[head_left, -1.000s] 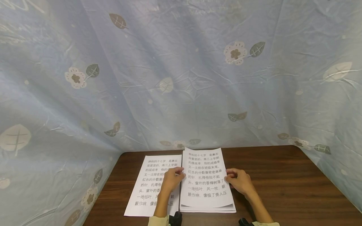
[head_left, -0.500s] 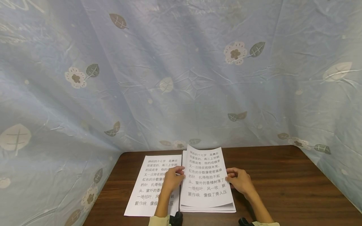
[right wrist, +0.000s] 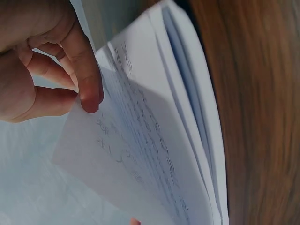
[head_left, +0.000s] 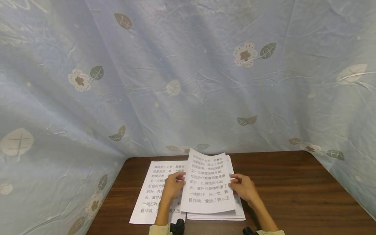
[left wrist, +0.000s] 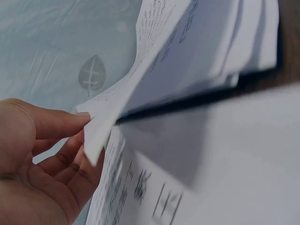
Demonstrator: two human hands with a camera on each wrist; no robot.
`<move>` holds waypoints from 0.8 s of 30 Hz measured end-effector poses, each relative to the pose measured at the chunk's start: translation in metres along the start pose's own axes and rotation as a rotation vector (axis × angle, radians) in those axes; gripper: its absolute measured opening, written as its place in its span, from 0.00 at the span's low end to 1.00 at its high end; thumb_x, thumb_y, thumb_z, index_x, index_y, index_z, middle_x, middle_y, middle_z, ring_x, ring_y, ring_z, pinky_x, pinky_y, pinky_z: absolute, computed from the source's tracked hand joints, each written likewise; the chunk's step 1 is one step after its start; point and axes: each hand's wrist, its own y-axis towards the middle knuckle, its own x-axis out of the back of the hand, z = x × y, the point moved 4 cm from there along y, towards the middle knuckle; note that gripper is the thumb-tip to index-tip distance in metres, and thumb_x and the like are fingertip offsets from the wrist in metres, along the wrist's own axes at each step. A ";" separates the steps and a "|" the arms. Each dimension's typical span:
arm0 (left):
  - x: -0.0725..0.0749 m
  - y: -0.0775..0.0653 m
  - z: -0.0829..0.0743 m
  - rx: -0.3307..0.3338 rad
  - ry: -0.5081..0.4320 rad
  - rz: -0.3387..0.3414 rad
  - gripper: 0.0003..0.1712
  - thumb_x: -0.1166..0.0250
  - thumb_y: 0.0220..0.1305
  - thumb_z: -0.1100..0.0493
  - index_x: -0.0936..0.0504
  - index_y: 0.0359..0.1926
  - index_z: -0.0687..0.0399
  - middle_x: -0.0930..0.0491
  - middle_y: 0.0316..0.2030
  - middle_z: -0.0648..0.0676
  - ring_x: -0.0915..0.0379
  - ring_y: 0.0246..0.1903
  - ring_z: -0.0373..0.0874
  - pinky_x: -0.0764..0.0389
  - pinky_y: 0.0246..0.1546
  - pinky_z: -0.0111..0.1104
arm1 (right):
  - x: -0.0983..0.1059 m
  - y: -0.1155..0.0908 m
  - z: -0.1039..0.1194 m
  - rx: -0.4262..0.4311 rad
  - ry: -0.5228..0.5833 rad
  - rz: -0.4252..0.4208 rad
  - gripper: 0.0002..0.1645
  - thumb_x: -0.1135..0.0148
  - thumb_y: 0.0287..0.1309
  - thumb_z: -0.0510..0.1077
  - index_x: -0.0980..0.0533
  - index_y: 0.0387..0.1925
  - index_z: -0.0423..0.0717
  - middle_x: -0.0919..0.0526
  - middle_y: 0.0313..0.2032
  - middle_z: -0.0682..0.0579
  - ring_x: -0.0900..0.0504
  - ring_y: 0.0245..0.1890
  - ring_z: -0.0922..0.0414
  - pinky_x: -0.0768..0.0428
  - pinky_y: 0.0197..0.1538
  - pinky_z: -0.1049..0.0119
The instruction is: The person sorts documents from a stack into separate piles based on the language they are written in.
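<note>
A printed sheet of paper (head_left: 207, 192) is raised above the right-hand paper stack (head_left: 240, 212), shifted to its left and overlapping the left-hand paper pile (head_left: 141, 212) in the head view. My left hand (head_left: 172, 187) pinches its left edge; in the left wrist view that hand (left wrist: 51, 164) has thumb and fingers on the bent edge of the sheet (left wrist: 101, 126). On the opposite edge, my right hand (head_left: 244, 187) pinches the sheet. Seen from the right wrist, the right hand (right wrist: 61, 70) grips the sheet above the stack (right wrist: 187, 117), whose layered edges show.
Both piles lie on a dark brown wooden table (head_left: 293, 186), which extends to the right. A pale blue curtain (head_left: 188, 81) with leaf and flower prints hangs behind and on both sides.
The top sheet has lifted off the right-hand stack and moved left with both hands, uncovering the stack's right side. The left-hand pile stays where it was.
</note>
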 end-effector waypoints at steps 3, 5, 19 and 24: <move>0.007 -0.001 0.005 0.005 -0.001 -0.018 0.23 0.34 0.66 0.69 0.15 0.62 0.62 0.15 0.45 0.58 0.18 0.35 0.43 0.14 0.31 0.30 | -0.007 -0.001 0.003 -0.008 0.021 0.023 0.26 0.30 0.63 0.34 0.20 0.62 0.32 0.15 0.45 0.42 0.14 0.37 0.55 0.09 0.37 0.61; 0.011 -0.001 0.008 0.010 -0.007 -0.021 0.23 0.34 0.66 0.69 0.15 0.62 0.62 0.15 0.45 0.59 0.18 0.34 0.44 0.14 0.31 0.30 | -0.012 -0.001 0.004 -0.013 0.027 0.025 0.26 0.30 0.62 0.34 0.20 0.62 0.32 0.15 0.45 0.42 0.14 0.37 0.54 0.09 0.37 0.61; 0.038 -0.006 0.024 0.042 -0.024 -0.049 0.22 0.35 0.68 0.69 0.15 0.62 0.63 0.15 0.46 0.60 0.17 0.37 0.45 0.13 0.34 0.34 | -0.044 0.002 0.010 -0.014 0.054 0.008 0.25 0.29 0.57 0.32 0.17 0.58 0.32 0.12 0.39 0.44 0.15 0.29 0.57 0.13 0.33 0.66; 0.046 -0.006 0.028 0.043 -0.030 -0.069 0.22 0.35 0.68 0.71 0.15 0.62 0.64 0.15 0.46 0.62 0.17 0.37 0.45 0.14 0.33 0.32 | -0.052 0.002 0.013 -0.011 0.087 0.018 0.26 0.29 0.55 0.31 0.18 0.58 0.30 0.13 0.40 0.43 0.15 0.30 0.57 0.13 0.33 0.66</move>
